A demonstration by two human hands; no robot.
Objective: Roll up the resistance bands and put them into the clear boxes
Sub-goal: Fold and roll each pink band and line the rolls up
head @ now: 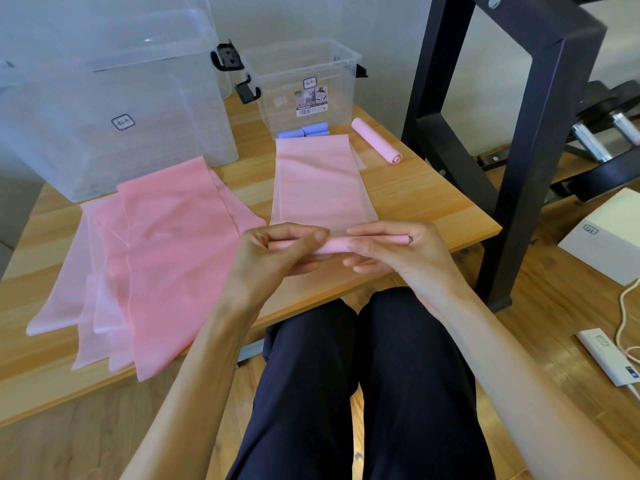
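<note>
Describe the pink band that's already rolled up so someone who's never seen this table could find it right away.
Start at the small clear box at the back of the wooden table. Just right of it lies the finished pink roll, a tight tube free of both hands. Every other pink band is flat or only partly rolled.

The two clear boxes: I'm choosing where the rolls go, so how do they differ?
The large clear box stands at the table's back left and looks empty; the small clear box, back centre, holds blue rolls. Only the small one carries a barcode label. Both are lidless with black latches.
</note>
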